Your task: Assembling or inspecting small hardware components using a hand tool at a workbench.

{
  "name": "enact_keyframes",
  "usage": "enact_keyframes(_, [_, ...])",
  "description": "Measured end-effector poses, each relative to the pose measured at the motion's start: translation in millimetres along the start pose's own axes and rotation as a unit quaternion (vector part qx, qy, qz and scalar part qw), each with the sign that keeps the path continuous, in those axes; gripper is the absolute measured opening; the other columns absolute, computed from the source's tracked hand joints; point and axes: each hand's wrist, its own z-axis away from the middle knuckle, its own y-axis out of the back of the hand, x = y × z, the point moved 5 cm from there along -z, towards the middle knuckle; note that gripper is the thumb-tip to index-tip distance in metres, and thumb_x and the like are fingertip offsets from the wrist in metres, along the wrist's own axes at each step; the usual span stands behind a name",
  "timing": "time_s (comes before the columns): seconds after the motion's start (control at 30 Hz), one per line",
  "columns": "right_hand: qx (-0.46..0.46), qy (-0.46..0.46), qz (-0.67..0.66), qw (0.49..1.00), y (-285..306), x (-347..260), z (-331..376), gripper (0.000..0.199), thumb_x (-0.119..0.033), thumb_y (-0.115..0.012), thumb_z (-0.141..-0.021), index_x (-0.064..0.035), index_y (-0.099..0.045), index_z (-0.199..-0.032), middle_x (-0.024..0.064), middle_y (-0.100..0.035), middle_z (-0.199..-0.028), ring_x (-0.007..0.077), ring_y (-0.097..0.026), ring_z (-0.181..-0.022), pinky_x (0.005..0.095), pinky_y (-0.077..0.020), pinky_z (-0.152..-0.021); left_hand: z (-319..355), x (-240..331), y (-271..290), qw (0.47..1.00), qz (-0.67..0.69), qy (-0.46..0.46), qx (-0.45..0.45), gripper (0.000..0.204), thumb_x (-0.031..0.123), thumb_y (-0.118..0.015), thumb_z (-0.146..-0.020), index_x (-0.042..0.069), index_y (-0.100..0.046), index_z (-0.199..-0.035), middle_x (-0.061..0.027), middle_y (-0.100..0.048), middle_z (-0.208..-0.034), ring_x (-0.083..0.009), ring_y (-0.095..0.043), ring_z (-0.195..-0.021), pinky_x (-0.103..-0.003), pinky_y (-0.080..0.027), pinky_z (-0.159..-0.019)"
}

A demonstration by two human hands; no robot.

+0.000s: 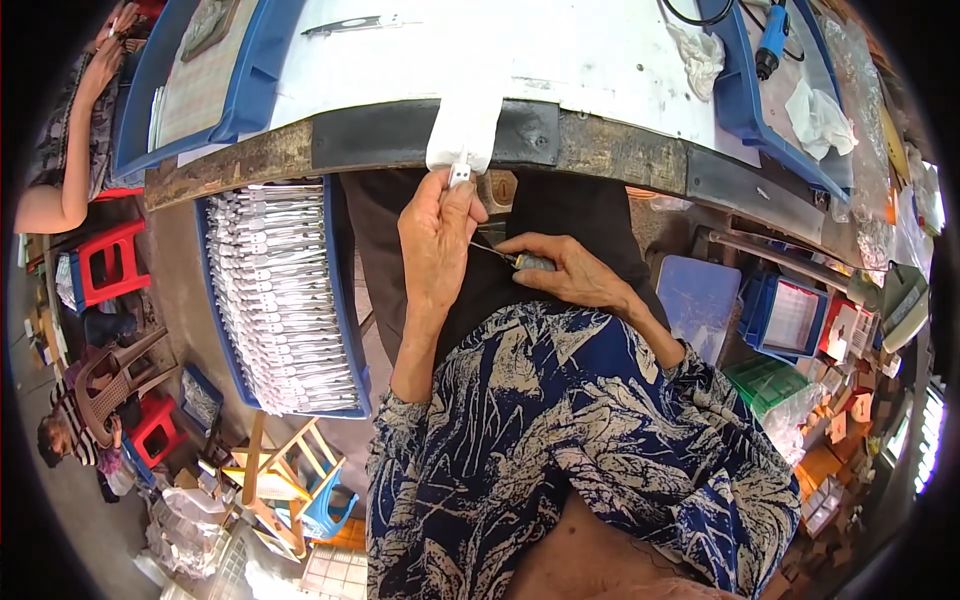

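Observation:
At the table's near edge, my left hand (pixel 435 238) pinches a small white piece with dark holes (pixel 460 174) between thumb and fingers. That piece rests against a white strip (pixel 468 125) lying over the edge. Over my lap my right hand (pixel 578 270) is closed around a small hand tool (pixel 534 263) with a greyish handle and a thin metal shaft. The shaft points left toward my left wrist; its tip is hard to make out. Below the table on the left, a blue crate (pixel 364 390) holds stacked rows of slim metal pieces with white ends (pixel 285 300).
A slim dark-and-silver piece (pixel 350 24) lies on the white tabletop (pixel 560 50). Blue trays (pixel 250 95) stand at both sides; near the right one is a blue power screwdriver (pixel 772 42). Another person's arm (pixel 82 110) shows at far left, near a red stool (pixel 110 265).

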Motion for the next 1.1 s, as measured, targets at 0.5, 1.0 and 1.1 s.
enact_keyframes(0.5, [0.078,0.037,-0.033,0.996,28.7,-53.4,34.0,0.034,-0.009,-0.060,-0.078,-0.0009,-0.055,-0.110,0.0046,-0.058,-0.094,0.0098,-0.051,-0.085,0.0238,-0.0420,-0.076,-6.1,-2.9,-0.3,0.999,-0.028,-0.006,0.014,0.019,0.011,-0.046,-0.091,-0.004,-0.055,-0.098,-0.0004,-0.051,-0.064,-0.0021,-0.036,-0.050,-0.016,-0.027,-0.044])
enact_keyframes(1.0, [0.137,0.097,-0.048,0.985,26.9,-63.8,7.8,0.034,-0.010,-0.061,-0.081,-0.0026,-0.056,-0.114,0.0031,-0.057,-0.104,0.0085,-0.049,-0.087,0.0223,-0.0405,-0.077,-7.9,-3.3,-0.6,0.990,-0.120,-0.060,0.037,0.012,0.006,-0.045,-0.090,-0.002,-0.054,-0.089,0.0027,-0.046,-0.063,-0.0032,-0.036,-0.054,-0.018,-0.030,-0.048])
enact_keyframes(1.1, [0.135,0.118,-0.017,0.984,25.4,-69.0,6.0,0.031,-0.007,-0.058,-0.082,-0.0023,-0.054,-0.113,0.0033,-0.057,-0.091,0.0087,-0.053,-0.075,0.0232,-0.0444,-0.067,-7.1,-2.5,0.1,0.984,-0.156,-0.074,0.050,0.012,0.005,-0.045,-0.089,-0.003,-0.054,-0.090,0.0021,-0.046,-0.063,-0.0042,-0.038,-0.055,-0.019,-0.032,-0.049])
